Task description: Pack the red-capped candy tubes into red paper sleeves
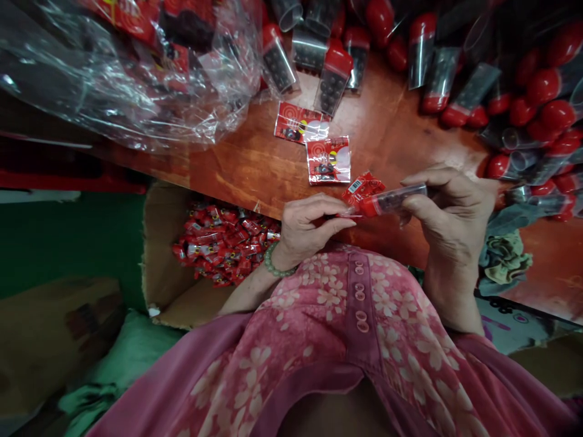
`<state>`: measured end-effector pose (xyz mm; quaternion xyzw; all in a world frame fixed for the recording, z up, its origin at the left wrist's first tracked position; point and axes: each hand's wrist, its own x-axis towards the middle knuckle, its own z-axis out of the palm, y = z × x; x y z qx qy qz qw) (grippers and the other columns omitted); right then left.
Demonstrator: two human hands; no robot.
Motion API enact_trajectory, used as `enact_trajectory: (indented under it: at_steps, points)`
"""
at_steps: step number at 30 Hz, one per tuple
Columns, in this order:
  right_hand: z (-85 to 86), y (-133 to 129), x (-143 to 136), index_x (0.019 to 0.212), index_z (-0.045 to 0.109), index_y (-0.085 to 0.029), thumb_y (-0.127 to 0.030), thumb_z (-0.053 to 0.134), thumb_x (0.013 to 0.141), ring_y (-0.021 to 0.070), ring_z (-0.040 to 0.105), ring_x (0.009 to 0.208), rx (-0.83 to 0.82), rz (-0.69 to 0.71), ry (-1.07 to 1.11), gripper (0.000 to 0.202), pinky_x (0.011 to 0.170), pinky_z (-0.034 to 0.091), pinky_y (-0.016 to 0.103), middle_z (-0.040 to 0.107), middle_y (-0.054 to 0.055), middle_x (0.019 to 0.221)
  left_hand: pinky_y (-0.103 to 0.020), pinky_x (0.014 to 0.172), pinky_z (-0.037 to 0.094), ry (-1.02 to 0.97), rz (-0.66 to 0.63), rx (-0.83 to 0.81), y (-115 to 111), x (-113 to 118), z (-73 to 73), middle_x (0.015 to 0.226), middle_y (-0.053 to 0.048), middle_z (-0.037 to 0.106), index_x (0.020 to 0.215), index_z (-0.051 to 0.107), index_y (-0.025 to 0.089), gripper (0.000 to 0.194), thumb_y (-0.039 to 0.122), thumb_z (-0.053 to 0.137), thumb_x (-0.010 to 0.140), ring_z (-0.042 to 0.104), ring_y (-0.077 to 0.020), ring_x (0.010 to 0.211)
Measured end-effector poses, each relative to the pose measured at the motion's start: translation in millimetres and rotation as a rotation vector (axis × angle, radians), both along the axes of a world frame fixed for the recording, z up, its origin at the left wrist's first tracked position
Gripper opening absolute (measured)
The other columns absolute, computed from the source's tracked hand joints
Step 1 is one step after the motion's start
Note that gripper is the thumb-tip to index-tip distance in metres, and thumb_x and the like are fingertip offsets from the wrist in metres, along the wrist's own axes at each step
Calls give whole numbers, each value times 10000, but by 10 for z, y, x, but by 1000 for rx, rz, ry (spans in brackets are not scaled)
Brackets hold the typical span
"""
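Between the fingers and thumb of my right hand is a clear tube with a red cap, dark balls inside. It lies nearly level, its capped end pointing left. My left hand, with a bead bracelet at the wrist, pinches the edge of a small clear-and-red packet at the cap. Whether the cap is inside the packet's mouth I cannot tell. Just behind lies a red wrapper with a barcode. Two flat red printed packets, a nearer one and a farther one, rest on the table.
Filled red-capped tubes lie at the back, with a larger heap on the right. A clear plastic bag of red packets covers the back left. Below the table, a cardboard box holds many red packed pieces. Crumpled cloth sits at right.
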<state>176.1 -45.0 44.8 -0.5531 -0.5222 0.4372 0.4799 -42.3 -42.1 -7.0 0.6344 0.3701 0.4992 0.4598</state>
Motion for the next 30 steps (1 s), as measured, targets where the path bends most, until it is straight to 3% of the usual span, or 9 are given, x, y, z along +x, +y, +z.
enact_trajectory:
  at_steps: [7, 13, 21, 24, 30]
  points:
    - [115, 26, 198, 909, 822, -262, -274, 850, 825, 124, 612, 685, -46, 211, -247, 90, 616, 436, 283, 736, -16, 789, -203, 685, 572, 127, -82, 37, -1, 28, 14, 820, -48, 806, 879, 786, 164, 77, 216, 820, 833, 742, -114, 738]
    - [94, 100, 258, 933, 823, -291, -386, 837, 836, 149, 655, 722, -57, 353, -227, 137, 676, 500, 306, 752, -12, 820, -212, 676, 548, 273, -217, 5, 20, 44, 56, 779, -42, 789, 842, 776, 163, 122, 273, 763, 893, 714, -112, 694]
    - [23, 173, 142, 852, 815, -248, -431, 820, 842, 138, 628, 667, -120, 365, -235, 184, 616, 447, 291, 724, -9, 743, -220, 743, 579, 159, -317, -416, 43, 49, 33, 900, -43, 826, 929, 824, 189, 173, 344, 786, 864, 756, -142, 761]
    - [-21, 167, 114, 851, 812, -244, -426, 832, 825, 142, 635, 678, -156, 282, -181, 185, 629, 477, 289, 728, -5, 765, -265, 802, 596, 102, -363, -590, 62, 44, 33, 945, -46, 830, 977, 831, 189, 250, 405, 773, 864, 764, -175, 811]
    - [-168, 176, 103, 790, 778, -218, -412, 849, 784, 94, 550, 510, -363, 256, -40, 206, 475, 431, 228, 677, -36, 637, -272, 767, 580, 37, -389, -790, 84, 38, 73, 901, -45, 815, 941, 826, 172, 313, 463, 783, 836, 736, -179, 776]
